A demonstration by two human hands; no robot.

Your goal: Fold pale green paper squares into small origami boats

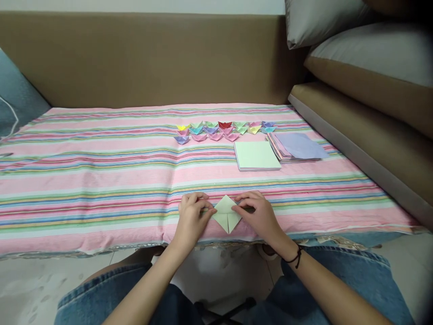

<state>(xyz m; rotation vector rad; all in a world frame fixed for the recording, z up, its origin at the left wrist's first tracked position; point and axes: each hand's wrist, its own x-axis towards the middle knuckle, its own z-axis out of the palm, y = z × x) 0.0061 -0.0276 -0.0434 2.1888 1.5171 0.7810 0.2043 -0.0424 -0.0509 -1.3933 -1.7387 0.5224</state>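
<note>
A pale green paper (226,206), folded into a small diamond with a slit in its lower half, lies near the front edge of the striped cloth (128,180). My left hand (194,214) pinches its left corner between thumb and finger. On the other side, my right hand (259,213) has thumb and finger closed on the right corner. Beyond the hands is a square stack of paper with a light green top sheet (257,155). Beside it on the right sits a looser pile topped by a lilac sheet (301,145).
Several small folded paper boats stand in rows at the back, among them a red one (225,125) and a yellow one (183,128). A brown padded board (152,58) rises behind the cloth. Large cushions (375,67) are piled at the right.
</note>
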